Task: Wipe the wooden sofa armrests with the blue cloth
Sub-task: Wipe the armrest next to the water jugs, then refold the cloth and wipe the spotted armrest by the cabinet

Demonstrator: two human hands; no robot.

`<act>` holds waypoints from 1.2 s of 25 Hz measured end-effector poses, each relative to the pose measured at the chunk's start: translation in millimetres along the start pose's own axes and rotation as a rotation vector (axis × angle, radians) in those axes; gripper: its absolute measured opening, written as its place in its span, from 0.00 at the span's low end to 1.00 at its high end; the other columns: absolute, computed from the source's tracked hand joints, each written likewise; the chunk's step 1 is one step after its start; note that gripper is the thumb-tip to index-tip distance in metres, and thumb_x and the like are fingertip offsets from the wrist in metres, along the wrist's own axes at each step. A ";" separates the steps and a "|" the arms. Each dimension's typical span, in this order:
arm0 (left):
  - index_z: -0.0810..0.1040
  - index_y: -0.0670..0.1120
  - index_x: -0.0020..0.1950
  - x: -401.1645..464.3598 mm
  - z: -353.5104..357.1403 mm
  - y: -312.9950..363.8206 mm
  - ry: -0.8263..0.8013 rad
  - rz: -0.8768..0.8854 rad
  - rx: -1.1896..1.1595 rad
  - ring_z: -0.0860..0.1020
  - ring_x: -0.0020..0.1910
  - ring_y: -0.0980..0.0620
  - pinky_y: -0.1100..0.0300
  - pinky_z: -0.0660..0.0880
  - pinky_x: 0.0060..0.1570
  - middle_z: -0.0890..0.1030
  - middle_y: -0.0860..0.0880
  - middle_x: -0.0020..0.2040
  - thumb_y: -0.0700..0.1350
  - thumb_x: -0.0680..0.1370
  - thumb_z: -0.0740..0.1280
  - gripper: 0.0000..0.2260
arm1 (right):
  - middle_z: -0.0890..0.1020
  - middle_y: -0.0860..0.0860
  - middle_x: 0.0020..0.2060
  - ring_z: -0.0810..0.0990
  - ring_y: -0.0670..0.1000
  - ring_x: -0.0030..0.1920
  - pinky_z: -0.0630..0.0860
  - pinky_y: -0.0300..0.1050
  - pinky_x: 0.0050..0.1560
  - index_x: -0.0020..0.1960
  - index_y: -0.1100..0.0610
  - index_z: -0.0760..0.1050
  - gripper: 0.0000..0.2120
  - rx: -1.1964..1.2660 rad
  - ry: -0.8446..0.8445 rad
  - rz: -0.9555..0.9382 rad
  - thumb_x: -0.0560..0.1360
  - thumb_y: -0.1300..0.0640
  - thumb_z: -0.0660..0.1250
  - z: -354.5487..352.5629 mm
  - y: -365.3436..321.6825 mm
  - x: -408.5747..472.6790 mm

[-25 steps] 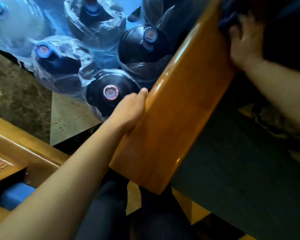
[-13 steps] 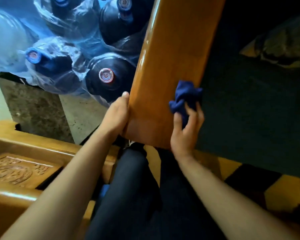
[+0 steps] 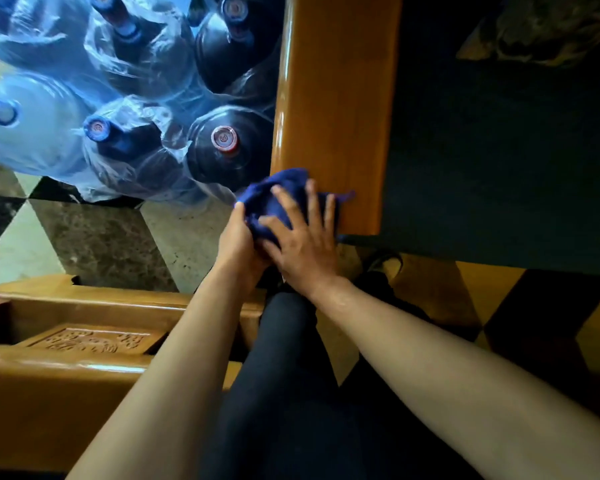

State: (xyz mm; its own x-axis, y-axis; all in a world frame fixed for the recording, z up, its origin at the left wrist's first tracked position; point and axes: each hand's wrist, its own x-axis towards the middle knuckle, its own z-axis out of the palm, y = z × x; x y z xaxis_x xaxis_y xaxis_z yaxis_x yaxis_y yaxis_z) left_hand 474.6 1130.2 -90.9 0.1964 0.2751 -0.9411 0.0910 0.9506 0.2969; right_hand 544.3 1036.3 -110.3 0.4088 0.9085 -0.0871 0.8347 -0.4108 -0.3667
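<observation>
armrest: glossy wood, runs away from me up the frame; its near end sits just in front of my legs.
blue cloth: bunched at the armrest's near end, on the left corner, part on top, part hanging over the outer edge.
right hand: flat on the cloth, fingers spread and straight, pressing it down. Not clenched; palm gives broad contact for wiping.
left hand: at the outer edge, touching the cloth from the side. Looks like it cups the overhang so the corner gets covered, but can't tell if its fingers are curled round the cloth; they're hidden under it.
step, my guess: working the end/corner of this armrest w/ both hands, or regathering the cloth.
water jugs: plastic-wrapped, crowded on the floor right beside the armrest's outer side, so little room for my left arm there.
seat cushion: dark, on the inner side.
carved wood piece: lower left, near my left forearm; untouched.
</observation>
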 end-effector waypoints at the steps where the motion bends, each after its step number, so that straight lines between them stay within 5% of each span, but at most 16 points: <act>1: 0.76 0.45 0.68 -7.1 0.9 -6.5 -0.009 -0.018 0.030 0.83 0.52 0.43 0.51 0.79 0.48 0.83 0.41 0.59 0.61 0.82 0.54 0.25 | 0.70 0.52 0.77 0.60 0.69 0.79 0.55 0.74 0.76 0.59 0.51 0.82 0.13 -0.033 -0.041 -0.179 0.78 0.48 0.66 0.3 8.4 -6.5; 3: 0.74 0.44 0.68 -20.5 4.4 -30.2 0.026 -0.076 0.195 0.83 0.44 0.42 0.49 0.80 0.45 0.83 0.39 0.52 0.56 0.83 0.57 0.21 | 0.72 0.53 0.76 0.64 0.68 0.78 0.60 0.71 0.76 0.55 0.56 0.82 0.09 -0.063 -0.064 -0.368 0.79 0.57 0.65 -8.2 43.8 -14.2; 5: 0.73 0.40 0.69 -32.1 12.9 -56.1 0.019 -0.108 0.256 0.82 0.44 0.41 0.48 0.80 0.49 0.82 0.36 0.54 0.51 0.84 0.59 0.19 | 0.73 0.55 0.75 0.65 0.68 0.77 0.60 0.68 0.77 0.51 0.59 0.81 0.05 -0.015 -0.062 -0.342 0.78 0.64 0.67 -23.4 84.7 -28.8; 8: 0.72 0.40 0.69 -44.2 42.0 -85.2 -0.017 -0.105 0.280 0.82 0.50 0.39 0.45 0.79 0.53 0.81 0.36 0.61 0.50 0.84 0.59 0.19 | 0.73 0.58 0.75 0.66 0.69 0.77 0.62 0.61 0.78 0.48 0.64 0.79 0.05 0.126 -0.050 -0.066 0.77 0.71 0.65 -50.3 146.9 -66.5; 12: 0.72 0.40 0.70 -74.4 122.2 -134.4 -0.103 -0.060 0.524 0.81 0.56 0.38 0.42 0.75 0.63 0.81 0.37 0.61 0.50 0.84 0.58 0.19 | 0.72 0.59 0.75 0.73 0.62 0.72 0.63 0.36 0.69 0.55 0.67 0.78 0.09 0.407 0.163 0.511 0.75 0.70 0.70 -113.9 215.8 -139.3; 15: 0.73 0.41 0.70 -122.8 211.0 -172.0 -0.257 -0.010 0.759 0.82 0.51 0.39 0.45 0.79 0.52 0.83 0.38 0.55 0.51 0.83 0.60 0.19 | 0.73 0.59 0.74 0.74 0.58 0.71 0.58 0.21 0.64 0.61 0.67 0.77 0.14 0.528 0.414 0.678 0.77 0.65 0.72 -173.5 249.3 -195.2; 18: 0.75 0.41 0.67 -169.6 293.5 -204.4 -0.387 0.071 0.947 0.84 0.53 0.40 0.46 0.81 0.51 0.84 0.38 0.56 0.56 0.82 0.63 0.21 | 0.73 0.62 0.73 0.73 0.60 0.71 0.60 0.29 0.66 0.61 0.67 0.77 0.14 0.574 0.525 0.732 0.78 0.63 0.72 -217.6 268.1 -234.2; 22: 0.79 0.44 0.59 -229.6 388.5 -263.6 -0.517 0.138 1.027 0.84 0.53 0.38 0.43 0.82 0.52 0.83 0.37 0.55 0.55 0.79 0.69 0.17 | 0.73 0.57 0.73 0.72 0.53 0.72 0.55 0.19 0.64 0.62 0.60 0.78 0.13 0.650 0.741 0.792 0.78 0.61 0.71 -273.0 307.3 -289.6; 26: 0.81 0.42 0.59 -258.0 450.6 -322.0 -0.656 0.090 1.030 0.85 0.44 0.44 0.49 0.82 0.41 0.85 0.40 0.49 0.46 0.78 0.70 0.12 | 0.70 0.50 0.74 0.70 0.44 0.70 0.59 0.21 0.60 0.61 0.55 0.78 0.12 0.677 0.886 0.896 0.78 0.57 0.70 -310.3 346.1 -340.4; 30: 0.80 0.40 0.58 -282.4 514.5 -377.9 -0.728 0.093 1.089 0.82 0.48 0.42 0.43 0.79 0.52 0.83 0.38 0.52 0.40 0.78 0.68 0.10 | 0.67 0.48 0.74 0.70 0.45 0.71 0.64 0.34 0.68 0.64 0.53 0.78 0.14 0.716 0.942 0.972 0.78 0.58 0.69 -339.2 393.5 -387.3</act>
State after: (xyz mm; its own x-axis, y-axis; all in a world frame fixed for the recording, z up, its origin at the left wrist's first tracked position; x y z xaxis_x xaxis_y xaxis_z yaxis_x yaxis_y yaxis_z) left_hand 887.0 619.2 145.9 0.6916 -0.1331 -0.7100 0.7179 0.2357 0.6551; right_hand 839.6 496.6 93.3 0.9837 -0.1729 -0.0500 -0.1204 -0.4260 -0.8967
